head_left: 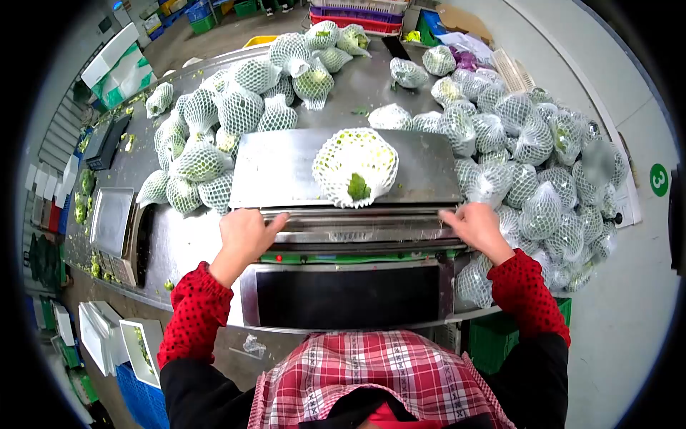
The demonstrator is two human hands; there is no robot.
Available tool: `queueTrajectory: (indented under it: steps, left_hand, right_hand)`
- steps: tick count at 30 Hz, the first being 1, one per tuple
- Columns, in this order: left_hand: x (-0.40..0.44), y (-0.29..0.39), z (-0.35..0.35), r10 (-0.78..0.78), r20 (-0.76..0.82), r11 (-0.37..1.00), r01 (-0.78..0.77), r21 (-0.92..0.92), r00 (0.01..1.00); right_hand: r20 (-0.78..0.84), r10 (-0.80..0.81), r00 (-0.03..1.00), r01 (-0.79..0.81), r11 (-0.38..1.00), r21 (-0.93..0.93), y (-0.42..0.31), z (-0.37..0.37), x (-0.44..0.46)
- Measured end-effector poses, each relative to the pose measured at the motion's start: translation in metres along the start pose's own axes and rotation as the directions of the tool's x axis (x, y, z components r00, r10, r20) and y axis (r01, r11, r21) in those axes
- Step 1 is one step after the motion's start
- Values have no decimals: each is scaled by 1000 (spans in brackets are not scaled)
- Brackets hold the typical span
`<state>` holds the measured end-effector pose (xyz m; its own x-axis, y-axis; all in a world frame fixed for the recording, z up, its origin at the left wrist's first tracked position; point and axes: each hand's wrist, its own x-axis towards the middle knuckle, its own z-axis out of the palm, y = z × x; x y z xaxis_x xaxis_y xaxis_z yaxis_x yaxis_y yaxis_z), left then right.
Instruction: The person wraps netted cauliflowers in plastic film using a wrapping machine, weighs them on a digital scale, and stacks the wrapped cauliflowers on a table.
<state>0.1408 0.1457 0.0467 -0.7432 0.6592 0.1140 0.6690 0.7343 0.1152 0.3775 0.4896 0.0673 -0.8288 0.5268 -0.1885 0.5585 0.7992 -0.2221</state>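
My left hand (pixel 246 232) is at the left end of the wrapping machine's metal rollers (pixel 357 223), fingers curled and thumb pointing inward. At the right end my right hand (pixel 479 225) is also closed, its thumb near the rollers. What either hand grips is too hard to see; a faint shine like clear film lies between them. Just beyond, a vegetable in a white foam net (pixel 355 161) rests on the machine's metal plate (pixel 268 168), its green part showing through the net's open end. Neither hand touches it. A dark panel (pixel 348 295) lies nearer my body.
Netted vegetables (pixel 239 107) are piled at the back left. Film-wrapped ones (pixel 539 211) crowd the right side, close to my right hand. A metal tray (pixel 112 218) sits on the left, with stacked crates (pixel 357 18) behind the table.
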Motion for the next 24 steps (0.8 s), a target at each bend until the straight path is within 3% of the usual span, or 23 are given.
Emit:
queueTrajectory:
  steps: [1,2,3,5,6,7,8,9,11,12,13,14,15,16,17,18,19,20,21,22,23,24]
  left_hand:
    - [-8,1,6,-23,126,999,17,49,992]
    - [-6,8,11,-30,191,999,27,18,981]
    - [-3,17,12,-11,222,987,46,-153,975]
    - [-5,22,24,-32,128,923,79,-377,991]
    - [-15,11,20,-14,150,870,86,-485,989]
    - [-31,5,-4,-46,400,654,330,-681,915]
    - [-51,-3,-30,54,548,389,488,-781,834]
    - [-68,-2,-59,150,579,304,520,-798,801]
    - [-54,1,-96,231,185,295,112,-949,955]
    - [-29,1,-106,177,-3,96,-20,-995,984]
    - [0,12,-108,39,-98,-317,-81,-945,994]
    - [41,2,-87,-154,-92,-321,-138,-937,984]
    - [74,40,-101,-244,-238,-150,-279,-948,940]
    - [110,36,-60,-200,-398,228,-352,-908,895]
    - [136,14,0,-110,-183,380,-128,-916,977]
    - [145,12,43,-47,20,294,33,-955,999]
    - [137,24,51,-42,231,368,230,-901,972]
    - [129,21,74,74,179,53,175,-983,981]
    - [124,17,74,100,94,102,84,-991,990]
    - [117,20,54,172,-180,457,-240,-856,969]
    - [111,26,33,353,-390,684,-519,-512,850]
    - [113,25,24,490,-411,748,-613,-255,769]
  right_hand:
    - [110,39,993,-36,999,-26,-8,6,-6]
    - [66,-10,998,13,999,-42,-18,16,-7]
    - [12,-75,997,73,989,126,-20,32,-3]
    - [-123,-139,983,175,916,360,-24,41,0]
    - [86,-55,995,-5,813,582,-16,33,-12]
    - [296,-21,955,-213,646,733,-21,7,-34]
    - [381,-54,923,-286,569,771,-29,-13,-62]
    - [457,-98,884,-359,486,797,-38,-34,-82]
    - [283,-145,948,-209,386,899,-58,-69,-90]
    - [-140,-300,944,162,52,985,-56,-66,-69]
    - [-316,-308,898,275,-170,946,-64,-82,-40]
    - [-338,-210,917,227,-423,877,-79,-94,-14]
    - [-415,-29,909,381,-345,858,-100,-88,26]
    - [-497,143,856,518,-241,821,-108,-64,69]
    - [-426,84,901,428,-12,903,-93,-27,102]
    - [-302,7,953,283,328,901,-60,20,131]
    - [-344,-96,934,352,414,840,-56,42,132]
    - [-314,-112,943,333,252,909,-56,45,128]
    - [-270,-130,954,282,82,956,-59,47,122]
    - [-252,-107,962,260,74,963,-61,45,118]
    - [-240,-215,946,270,119,955,-61,37,113]
    - [-241,-300,923,300,168,939,-55,31,108]
